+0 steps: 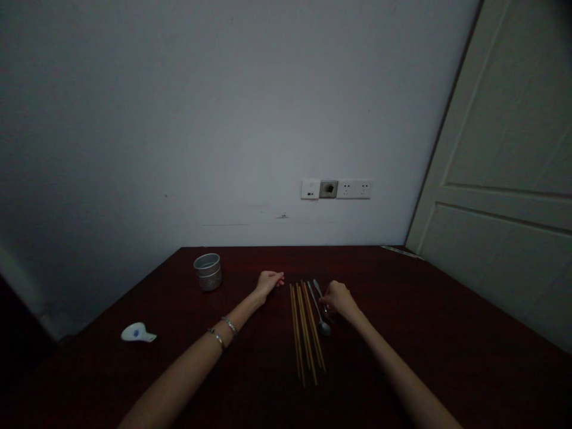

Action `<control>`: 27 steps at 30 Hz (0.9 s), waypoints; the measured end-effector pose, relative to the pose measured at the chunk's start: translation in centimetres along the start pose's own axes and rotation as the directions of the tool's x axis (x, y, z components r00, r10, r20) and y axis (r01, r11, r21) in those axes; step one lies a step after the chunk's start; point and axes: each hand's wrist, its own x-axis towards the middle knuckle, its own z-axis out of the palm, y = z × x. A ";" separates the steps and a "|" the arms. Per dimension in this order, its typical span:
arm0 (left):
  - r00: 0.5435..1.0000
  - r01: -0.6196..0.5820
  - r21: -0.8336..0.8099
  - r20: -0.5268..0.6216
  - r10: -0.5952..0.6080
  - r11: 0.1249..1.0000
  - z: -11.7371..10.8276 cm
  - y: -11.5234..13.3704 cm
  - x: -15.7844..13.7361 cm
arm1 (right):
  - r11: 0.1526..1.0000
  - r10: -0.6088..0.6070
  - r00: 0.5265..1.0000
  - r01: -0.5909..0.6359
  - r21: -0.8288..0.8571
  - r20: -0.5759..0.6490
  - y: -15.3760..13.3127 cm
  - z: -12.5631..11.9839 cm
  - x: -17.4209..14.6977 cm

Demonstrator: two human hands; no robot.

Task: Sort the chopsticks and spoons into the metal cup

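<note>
1. Right hand (pixel 338 298): fingers bent inward, fingertips at a slim metal utensil (pixel 317 288); could not tell whether they gripped it or only touched it, and its near end was hard to make out
2. Left hand (pixel 269 281): fingers loosely curled and drawn nearly together, nothing seen in them; it lay just left of the far ends of the chopsticks
3. Metal spoon (pixel 324 328): beside the utensil on its left, bowl at the near end
4. Chopsticks (pixel 307 330): side by side between the hands, left of the spoon, running far to near
5. Metal cup (pixel 208 277): upright, far left on the dark red table (pixel 447 322)
6. White short-handled spoon (pixel 137 332): near left of the cup, blue mark visible, handle to the right
</note>
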 end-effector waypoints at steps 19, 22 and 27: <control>0.899 -0.313 0.454 0.424 0.107 0.834 -12.4 6.9 -6.7 | 0.904 -0.392 0.920 0.381 0.193 0.018 -12.7 -0.8 -3.4; 0.899 -0.336 0.592 0.433 0.062 0.732 -17.6 8.0 -8.7 | 0.879 -0.427 0.898 0.385 0.280 0.104 -14.8 0.3 -4.6; 0.921 -0.292 0.832 0.378 -0.096 0.473 -24.7 6.4 -11.8 | 0.800 -0.545 0.822 0.453 0.394 0.162 -16.7 2.7 -5.8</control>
